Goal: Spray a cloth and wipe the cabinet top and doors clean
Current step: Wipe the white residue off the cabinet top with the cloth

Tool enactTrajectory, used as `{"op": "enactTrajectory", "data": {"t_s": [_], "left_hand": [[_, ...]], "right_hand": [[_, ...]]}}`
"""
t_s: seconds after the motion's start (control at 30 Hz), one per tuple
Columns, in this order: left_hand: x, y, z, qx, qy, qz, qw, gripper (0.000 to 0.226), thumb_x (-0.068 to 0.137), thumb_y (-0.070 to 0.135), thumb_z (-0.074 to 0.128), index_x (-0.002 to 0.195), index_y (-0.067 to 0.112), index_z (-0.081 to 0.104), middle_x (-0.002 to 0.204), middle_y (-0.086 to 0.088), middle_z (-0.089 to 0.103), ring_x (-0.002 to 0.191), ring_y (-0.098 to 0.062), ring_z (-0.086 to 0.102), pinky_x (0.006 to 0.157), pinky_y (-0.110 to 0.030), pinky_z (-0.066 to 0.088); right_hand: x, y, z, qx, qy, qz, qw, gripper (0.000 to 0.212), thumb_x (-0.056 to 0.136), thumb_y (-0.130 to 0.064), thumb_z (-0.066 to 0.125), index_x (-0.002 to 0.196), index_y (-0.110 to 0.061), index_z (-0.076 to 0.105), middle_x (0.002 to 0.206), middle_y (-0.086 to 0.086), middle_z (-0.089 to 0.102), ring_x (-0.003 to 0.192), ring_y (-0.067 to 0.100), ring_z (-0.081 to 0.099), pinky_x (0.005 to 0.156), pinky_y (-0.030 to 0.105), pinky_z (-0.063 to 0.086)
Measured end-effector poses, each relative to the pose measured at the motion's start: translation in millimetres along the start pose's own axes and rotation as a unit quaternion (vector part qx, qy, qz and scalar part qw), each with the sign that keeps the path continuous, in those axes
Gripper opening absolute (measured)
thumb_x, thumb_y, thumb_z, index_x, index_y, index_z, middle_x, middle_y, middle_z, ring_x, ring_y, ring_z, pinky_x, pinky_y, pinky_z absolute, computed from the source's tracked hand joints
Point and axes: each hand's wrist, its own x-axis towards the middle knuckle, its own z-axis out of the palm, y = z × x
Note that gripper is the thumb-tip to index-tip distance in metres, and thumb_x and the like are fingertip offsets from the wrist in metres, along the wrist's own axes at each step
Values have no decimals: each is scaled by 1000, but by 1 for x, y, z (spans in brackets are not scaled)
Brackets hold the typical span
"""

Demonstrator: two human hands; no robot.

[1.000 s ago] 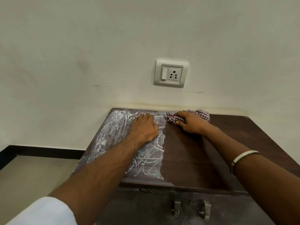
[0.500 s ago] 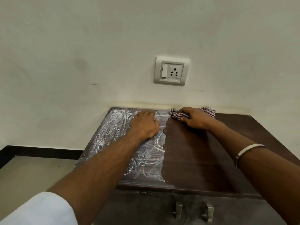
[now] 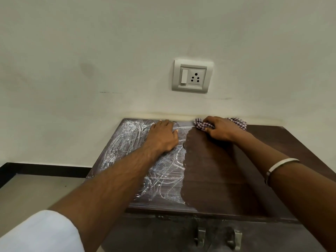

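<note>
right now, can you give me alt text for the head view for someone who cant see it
A right hand grips a checked cloth at the back edge of a dark wooden cabinet top, while the left hand rests flat on its chalky, smeared left half. A wall socket sits above.

The cabinet top [image 3: 218,175] is dark wood-grain, smooth and slightly glossy, with white chalky smears on its left half; the cloth [image 3: 238,122] is checked woven fabric; the door handles [image 3: 201,236] look like dull metal.
</note>
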Motion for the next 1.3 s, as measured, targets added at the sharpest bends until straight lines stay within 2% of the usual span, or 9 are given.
{"op": "enactTrajectory", "data": {"t_s": [0.13,0.27,0.43,0.67,0.8,0.93,1.07,1.3], "left_hand": [[1,-3,2,-3,2,-7,1000,57,103,39,25,152,12,22,160,-10,22,148,-26,18,121,-46,15],[0,4,3,-9,-3,2,1000,57,103,40,24,153,13,21,160,-9,21,148,-26,17,121,-47,15],[-5,-5,4,-2,-1,-8,1000,57,103,40,23,153,12,21,160,-9,20,148,-27,17,121,-47,15],[-7,-13,-2,-9,10,-12,1000,57,102,41,26,152,12,23,159,-10,23,147,-26,19,121,-46,15],[-9,-19,-3,-10,10,-15,1000,57,102,40,27,152,12,24,159,-10,24,147,-26,20,120,-47,17],[-11,-21,-4,-17,13,-12,1000,56,102,39,27,151,12,25,159,-10,25,147,-26,20,121,-47,17],[-13,-26,-5,-11,11,-14,1000,57,102,39,26,151,12,25,159,-10,24,147,-26,19,120,-47,17],[-17,-35,-11,-7,10,-24,1000,57,102,41,27,153,14,22,160,-9,21,148,-25,16,121,-46,15]], "right_hand": [[2,-14,3,-1,4,0,1000,42,93,-36,48,134,-27,43,140,9,50,123,32,49,101,40,38],[-7,-17,9,20,-8,-44,999,41,94,-38,49,134,-28,44,140,7,51,125,28,49,103,37,37],[-8,-10,5,20,-13,-35,999,41,96,-37,48,136,-27,43,143,6,49,127,28,47,103,36,36],[10,-64,17,11,-5,-68,998,43,97,-35,46,137,-21,42,141,9,49,125,30,48,103,39,37],[-1,-62,18,30,-5,-94,995,41,96,-34,49,134,-23,45,139,7,52,124,28,49,103,37,37],[-1,-51,15,12,-7,-72,997,44,97,-35,47,138,-23,41,143,7,48,127,28,46,106,38,35],[14,-68,18,1,-8,-53,999,47,98,-35,44,142,-20,36,146,10,43,131,30,43,110,41,34],[7,-93,26,20,-4,-96,995,45,95,-33,50,139,-22,42,139,9,51,125,28,49,103,36,37]]}}
